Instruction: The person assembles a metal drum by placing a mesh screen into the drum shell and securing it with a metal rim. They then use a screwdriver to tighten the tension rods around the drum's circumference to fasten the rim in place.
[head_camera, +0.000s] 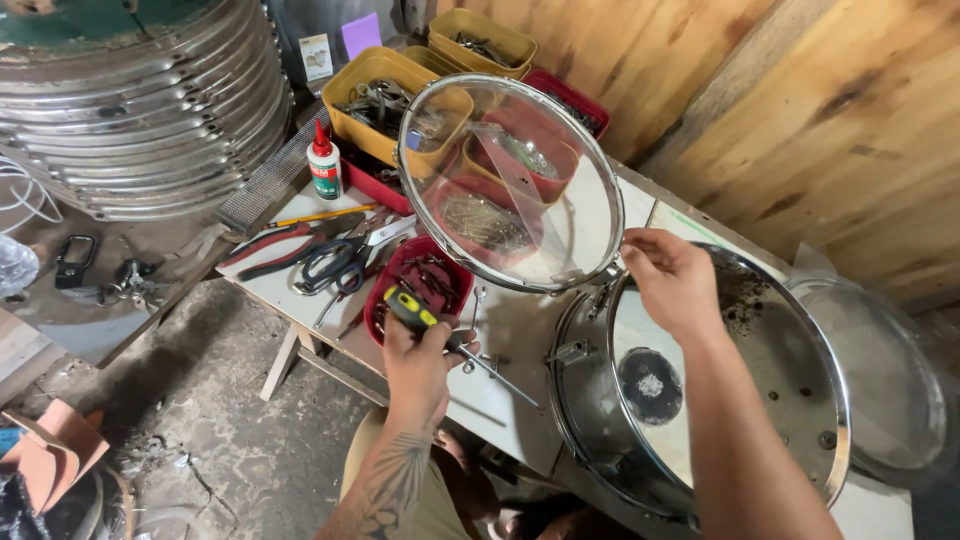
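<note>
My left hand (418, 362) grips a screwdriver (440, 331) with a yellow and black handle, its shaft pointing right over the small white table (500, 330). My right hand (668, 280) holds the rim of a clear drum head (512, 180) in a metal hoop, lifted and tilted up to the left. Under my right forearm lies a chrome drum shell (590, 400), its open top facing up, with specks of dirt inside. A second clear head (880, 370) rests to the right of the shell.
Red and yellow trays (385, 85) of screws and metal parts fill the table's far side. Scissors (335, 265), red-handled pliers (275, 245), a pencil and a glue bottle (323, 160) lie at its left. Stacked metal hoops (140, 110) stand at the upper left. A wooden wall is behind.
</note>
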